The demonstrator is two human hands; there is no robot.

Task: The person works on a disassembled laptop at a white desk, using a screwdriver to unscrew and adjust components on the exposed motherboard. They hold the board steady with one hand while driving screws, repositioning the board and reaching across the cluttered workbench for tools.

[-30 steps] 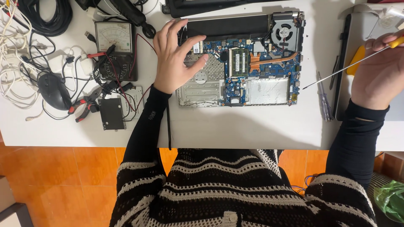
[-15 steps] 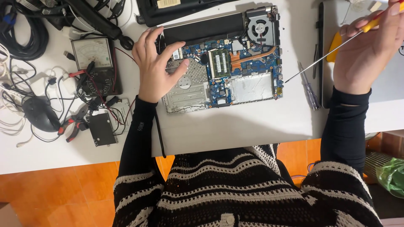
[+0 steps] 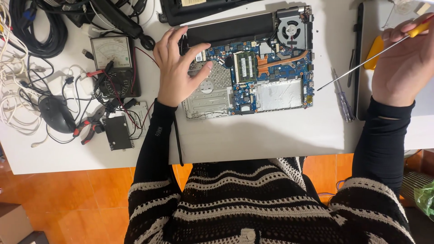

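Meanwhile, the left hand [image 3: 181, 68] rests flat, fingers spread, on the opened laptop base [image 3: 246, 63]; the right hand [image 3: 404, 63] grips a long screwdriver [image 3: 361, 68].

Opened laptop base with bare blue circuit board [image 3: 246, 68]: bottom cover off, lying flat near the white table's far edge, slightly rotated. Round black fan in its far-right corner, copper heat pipe running from it, green memory stick mid-board, silver metal plates along its near side. Long thin screwdriver with yellow handle [image 3: 368, 62]: held off the table, slanted, handle up toward the table's far-right corner, tip hanging just right of the base's right edge
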